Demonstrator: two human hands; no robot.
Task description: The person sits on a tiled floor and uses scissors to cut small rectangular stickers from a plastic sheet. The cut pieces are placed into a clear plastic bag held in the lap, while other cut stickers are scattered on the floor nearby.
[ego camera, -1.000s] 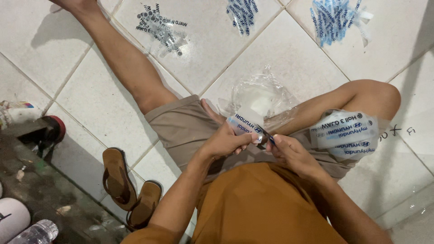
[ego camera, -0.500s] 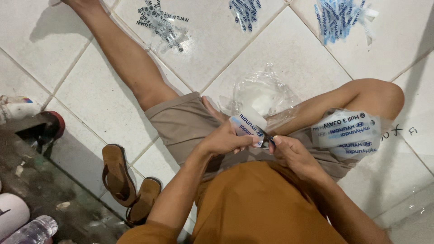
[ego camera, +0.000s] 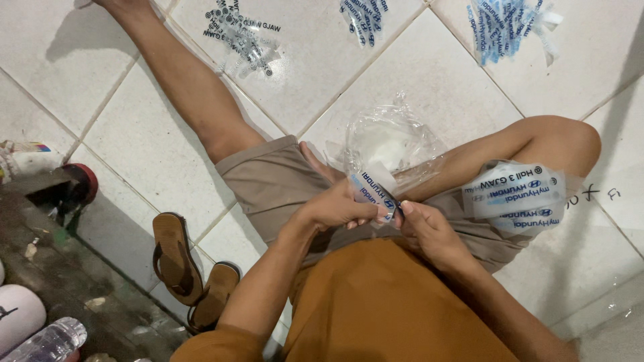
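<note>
Now we note both hands over the lap, w/ fingers pinched shut on one small printed label strip (ego camera: 373, 191). Left hand (ego camera: 332, 209) grips its near end; right hand (ego camera: 429, 228) nips the other. Clear plastic bag (ego camera: 389, 137) lies just beyond, on the floor tiles (ego camera: 134, 144). Stack of printed labels (ego camera: 516, 194) rests on right thigh; brown sandals (ego camera: 188, 271) at left.

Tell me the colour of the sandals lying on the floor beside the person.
Brown, both of the pair of flat sandals; seen in the head view.
</note>
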